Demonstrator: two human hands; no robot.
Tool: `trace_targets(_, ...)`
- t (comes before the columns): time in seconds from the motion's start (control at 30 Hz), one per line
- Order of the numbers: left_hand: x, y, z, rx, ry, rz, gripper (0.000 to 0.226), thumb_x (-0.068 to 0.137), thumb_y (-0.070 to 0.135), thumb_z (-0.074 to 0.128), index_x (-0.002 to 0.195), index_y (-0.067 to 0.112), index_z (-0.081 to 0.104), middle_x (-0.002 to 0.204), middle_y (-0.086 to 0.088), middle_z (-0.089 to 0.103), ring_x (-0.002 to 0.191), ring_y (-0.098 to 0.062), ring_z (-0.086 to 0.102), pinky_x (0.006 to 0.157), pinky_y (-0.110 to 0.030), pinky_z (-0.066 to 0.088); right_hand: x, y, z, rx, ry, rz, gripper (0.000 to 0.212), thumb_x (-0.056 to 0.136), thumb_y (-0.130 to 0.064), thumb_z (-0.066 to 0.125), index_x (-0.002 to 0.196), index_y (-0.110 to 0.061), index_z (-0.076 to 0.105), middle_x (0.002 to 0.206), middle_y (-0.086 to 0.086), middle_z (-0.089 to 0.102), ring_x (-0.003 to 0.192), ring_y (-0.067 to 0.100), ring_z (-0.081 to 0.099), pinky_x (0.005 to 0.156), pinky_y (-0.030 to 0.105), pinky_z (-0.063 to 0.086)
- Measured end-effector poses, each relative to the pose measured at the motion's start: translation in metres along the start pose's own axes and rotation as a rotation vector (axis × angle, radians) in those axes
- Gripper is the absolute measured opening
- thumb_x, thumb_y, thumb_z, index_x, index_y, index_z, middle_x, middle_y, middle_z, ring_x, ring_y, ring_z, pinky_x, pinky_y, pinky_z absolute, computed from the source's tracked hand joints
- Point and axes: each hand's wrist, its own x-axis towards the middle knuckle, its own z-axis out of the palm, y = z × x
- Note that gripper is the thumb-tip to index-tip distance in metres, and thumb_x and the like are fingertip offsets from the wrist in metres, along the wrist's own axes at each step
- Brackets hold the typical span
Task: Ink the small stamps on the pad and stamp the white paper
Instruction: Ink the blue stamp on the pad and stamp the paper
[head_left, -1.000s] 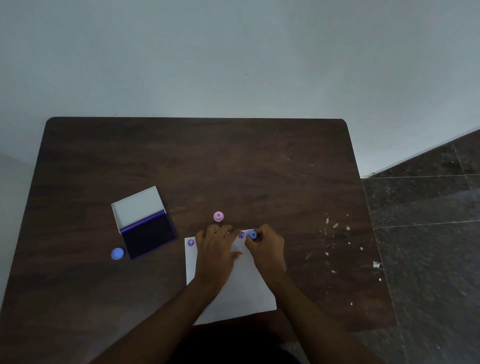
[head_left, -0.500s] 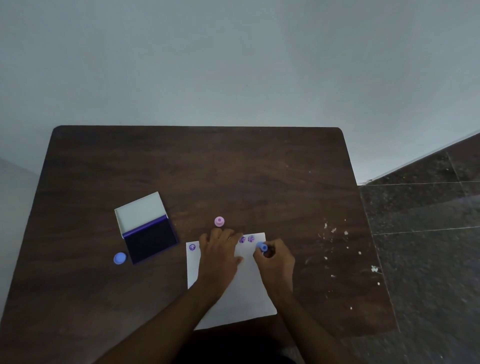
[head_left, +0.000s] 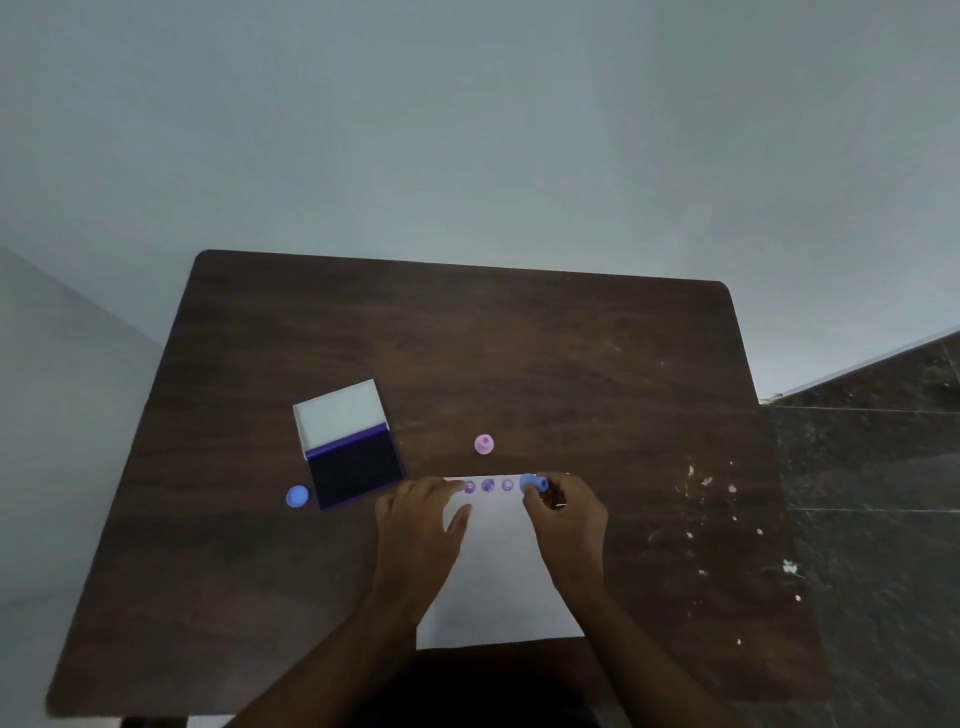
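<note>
Now left hand (head_left: 422, 525) flat, fingers spread on the paper (head_left: 498, 571); right hand (head_left: 563, 514) pinching blue stamp (head_left: 534, 483).

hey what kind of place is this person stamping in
Probably a plain room at home, though I can't be sure: a bare pale wall, a dark stone-tile floor, and a worn wooden table flecked with white chips, holding only an ink pad, stamps and white paper.

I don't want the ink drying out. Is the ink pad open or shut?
Open. The ink pad has its white lid folded back flat on the table, leaving the dark ink surface exposed.
</note>
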Motion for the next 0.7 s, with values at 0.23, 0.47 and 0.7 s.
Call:
trace_targets(0.23, -0.017, -0.058, -0.016, -0.069, 0.16, -0.139, 0.034, 0.088, 0.041, 0.06, 0.12, 0.026, 0.061, 0.124, 0.006, 0.062, 0.114, -0.012, 0.055, 0.104, -0.031, 0.035, -0.019, -0.029, 0.023, -0.055, -0.006, -0.208, 0.027, 0.077, -0.032, 0.077, 0.098, -0.017, 0.07, 0.094, -0.003, 0.073, 0.079, 0.009, 0.067, 0.073, 0.027, 0.059)
trace_targets(0.47, -0.022, -0.108, -0.044, -0.098, 0.356, -0.218, 0.03, 0.089, 0.032, 0.062, 0.118, 0.024, 0.063, 0.117, 0.003, 0.066, 0.107, -0.015, 0.058, 0.096, -0.036, 0.044, -0.033, -0.056, 0.058, -0.089, -0.137, -0.329, 0.024, 0.083, -0.025, 0.07, 0.103, -0.012, 0.068, 0.099, 0.002, 0.072, 0.076, 0.007, 0.06, 0.076, 0.021, 0.051)
trace_targets(0.7, -0.02, -0.165, -0.062, -0.209, 0.433, -0.322, 0.033, 0.083, 0.026, 0.07, 0.116, 0.023, 0.065, 0.114, 0.005, 0.065, 0.107, -0.015, 0.057, 0.094, -0.034, 0.047, -0.05, -0.077, 0.096, -0.061, -0.27, -0.41, 0.028, 0.084, -0.026, 0.07, 0.109, -0.015, 0.067, 0.1, 0.003, 0.073, 0.087, 0.015, 0.069, 0.083, 0.032, 0.058)
